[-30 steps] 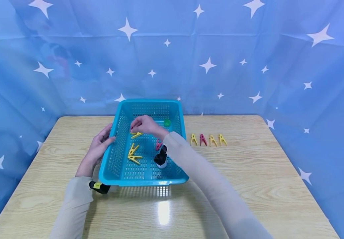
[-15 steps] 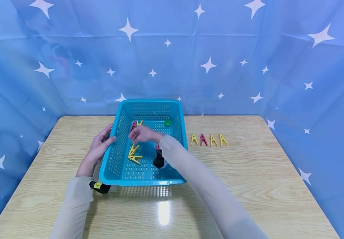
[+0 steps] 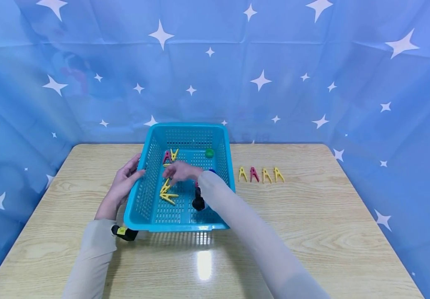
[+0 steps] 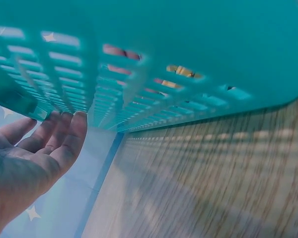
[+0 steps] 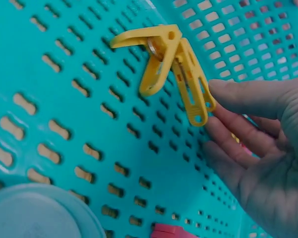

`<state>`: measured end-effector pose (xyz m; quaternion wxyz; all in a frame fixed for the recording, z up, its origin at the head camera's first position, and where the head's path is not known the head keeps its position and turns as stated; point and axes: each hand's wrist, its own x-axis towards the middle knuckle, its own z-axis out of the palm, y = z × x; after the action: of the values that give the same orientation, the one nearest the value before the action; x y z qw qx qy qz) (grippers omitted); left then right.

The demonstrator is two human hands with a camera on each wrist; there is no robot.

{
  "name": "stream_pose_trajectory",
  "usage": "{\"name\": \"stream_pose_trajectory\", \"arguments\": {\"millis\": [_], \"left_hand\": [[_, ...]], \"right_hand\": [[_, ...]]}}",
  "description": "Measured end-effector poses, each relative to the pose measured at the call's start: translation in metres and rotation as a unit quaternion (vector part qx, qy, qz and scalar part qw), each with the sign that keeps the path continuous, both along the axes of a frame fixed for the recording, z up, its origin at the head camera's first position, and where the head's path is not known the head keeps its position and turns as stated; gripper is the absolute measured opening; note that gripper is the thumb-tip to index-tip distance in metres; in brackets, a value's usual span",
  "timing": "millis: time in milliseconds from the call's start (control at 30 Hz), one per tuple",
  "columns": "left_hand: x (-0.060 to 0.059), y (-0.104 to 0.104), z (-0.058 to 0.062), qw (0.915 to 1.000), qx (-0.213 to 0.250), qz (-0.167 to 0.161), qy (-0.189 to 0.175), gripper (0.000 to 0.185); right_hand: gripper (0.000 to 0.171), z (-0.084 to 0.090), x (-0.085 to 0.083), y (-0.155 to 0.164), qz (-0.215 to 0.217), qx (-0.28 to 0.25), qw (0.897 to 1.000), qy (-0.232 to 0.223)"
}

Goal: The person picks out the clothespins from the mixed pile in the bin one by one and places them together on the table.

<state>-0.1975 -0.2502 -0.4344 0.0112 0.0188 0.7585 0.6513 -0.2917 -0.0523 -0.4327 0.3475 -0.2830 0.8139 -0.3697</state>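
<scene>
A: Inside the teal basket [image 3: 185,216], the right hand [image 3: 179,171] is reaching down with fingers [image 5: 233,134] loosely extended, gripping nothing; the fingertips are touching a yellow clothespin [image 5: 176,67] lying on the perforated floor.

B: Left hand?

A: The left hand [image 3: 123,187] is resting flat against the basket's left outer wall, fingers [image 4: 69,141] straight, holding nothing.

B: Other contents?

A: A pink and a yellow clip [image 3: 170,156] are lying toward the far left of the basket, a green cap [image 3: 209,153] at the far right. Four clips [image 3: 260,175] are standing in a row on the wooden table [image 3: 331,232], right of the basket.
</scene>
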Motion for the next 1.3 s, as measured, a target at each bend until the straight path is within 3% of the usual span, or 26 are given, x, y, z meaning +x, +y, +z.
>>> {"name": "stream_pose_trajectory", "arguments": {"millis": [333, 633, 1133, 1300], "left_hand": [[0.000, 0.000, 0.000, 1.0000, 0.004, -0.001, 0.003, 0.061], [0.001, 0.000, 0.000, 1.0000, 0.002, 0.001, 0.003, 0.060], [0.001, 0.002, 0.002, 1.0000, -0.002, 0.005, 0.001, 0.060], [0.001, 0.001, 0.001, 1.0000, -0.001, 0.001, 0.001, 0.060]], "right_hand": [[0.038, -0.002, 0.006, -0.005, 0.032, 0.035, 0.997, 0.054], [0.034, -0.001, 0.008, -0.005, 0.034, 0.049, 0.996, 0.073], [0.023, -0.002, 0.003, 0.000, 0.060, 0.057, 0.988, 0.127], [0.024, 0.005, -0.001, 0.006, 0.042, 0.039, 0.992, 0.116]]}}
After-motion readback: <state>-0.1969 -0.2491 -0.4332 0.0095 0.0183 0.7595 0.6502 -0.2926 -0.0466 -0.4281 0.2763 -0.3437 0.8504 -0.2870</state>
